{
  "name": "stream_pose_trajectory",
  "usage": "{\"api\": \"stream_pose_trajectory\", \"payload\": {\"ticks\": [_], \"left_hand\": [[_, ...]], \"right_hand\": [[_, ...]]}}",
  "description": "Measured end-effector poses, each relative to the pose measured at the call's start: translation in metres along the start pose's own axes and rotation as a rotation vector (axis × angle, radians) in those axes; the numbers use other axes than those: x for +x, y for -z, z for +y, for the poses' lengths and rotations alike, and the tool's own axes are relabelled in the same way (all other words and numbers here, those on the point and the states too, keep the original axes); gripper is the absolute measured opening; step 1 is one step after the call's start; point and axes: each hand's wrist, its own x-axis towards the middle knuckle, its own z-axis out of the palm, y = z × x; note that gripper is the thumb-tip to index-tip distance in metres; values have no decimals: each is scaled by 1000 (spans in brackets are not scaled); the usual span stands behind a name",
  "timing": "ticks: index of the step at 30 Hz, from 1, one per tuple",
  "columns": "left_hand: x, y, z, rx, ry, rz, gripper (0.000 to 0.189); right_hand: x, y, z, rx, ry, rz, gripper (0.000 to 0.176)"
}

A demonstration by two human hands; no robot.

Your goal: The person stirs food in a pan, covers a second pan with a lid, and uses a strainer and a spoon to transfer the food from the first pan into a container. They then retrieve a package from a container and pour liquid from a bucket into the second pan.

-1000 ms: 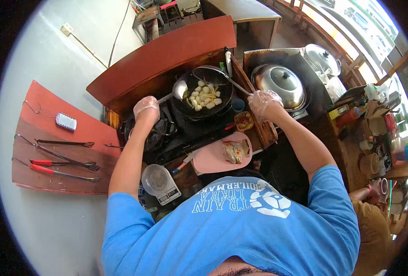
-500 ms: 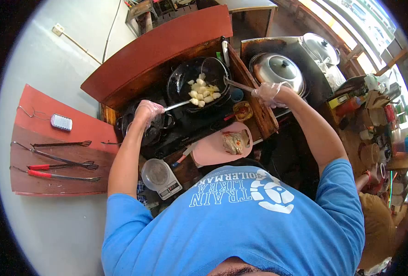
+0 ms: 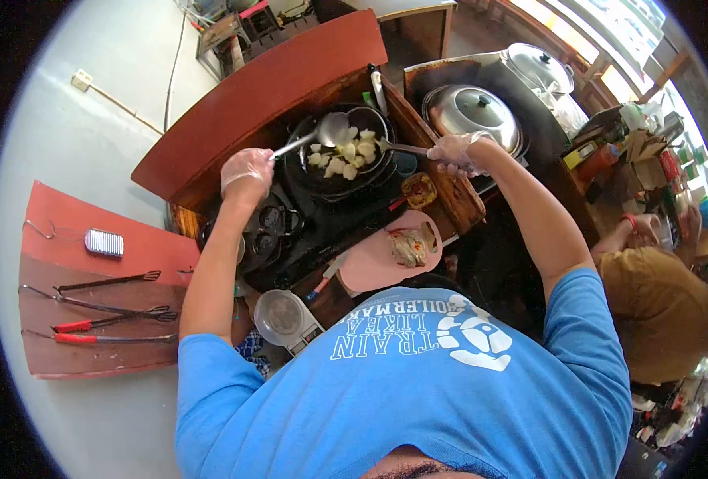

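Observation:
My left hand (image 3: 247, 172), in a clear plastic glove, is closed around the handle of a metal ladle (image 3: 332, 128). The ladle's round bowl is over the far side of a black wok (image 3: 308, 180). Pale, whitish chunks of food (image 3: 346, 157) lie in the wok. My right hand (image 3: 459, 153), also gloved, grips a long-handled metal utensil (image 3: 408, 148). Its handle crosses the wok's right rim and its tip reaches the food; the shape of its head is hard to make out.
A lidded pot (image 3: 475, 112) stands at right. Nearer me are a pink cutting board (image 3: 362, 275) with a plastic bag (image 3: 408, 247), a knife (image 3: 328, 277), a kitchen scale (image 3: 284, 317) and a container of red-orange contents (image 3: 419, 191). Another person (image 3: 653, 311) is at far right. Tongs (image 3: 114, 338) hang left.
My left hand has lifted up and away from me, bringing the ladle from the wok's near side to its far side. The chunks have shifted. The other person has come further into view.

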Motion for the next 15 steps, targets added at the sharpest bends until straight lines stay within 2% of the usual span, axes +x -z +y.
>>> {"api": "stream_pose_trajectory", "payload": {"ticks": [1,2,4,6,8,9,11,15], "left_hand": [[6,-9,-14,50,-83,97,25],[11,-3,-17,130,-86,60,28],[33,-34,-44,221,-61,21,31],[40,-37,-45,234,-40,-40,28],[43,-41,-49,244,-22,-97,26],[43,-44,-53,210,-77,-86,27],[44,-46,-57,187,-130,-87,28],[35,-41,-68,159,-86,-35,27]], "right_hand": [[0,-1,0,-16,11,34,30],[0,-1,0,-35,22,69,30],[8,-4,3,-8,55,144,29],[30,-3,13,16,88,219,28],[41,1,18,-739,523,290,22],[39,0,14,-737,518,298,22],[34,-10,4,-1023,303,349,24],[23,-26,3,-1156,453,495,27]]}}
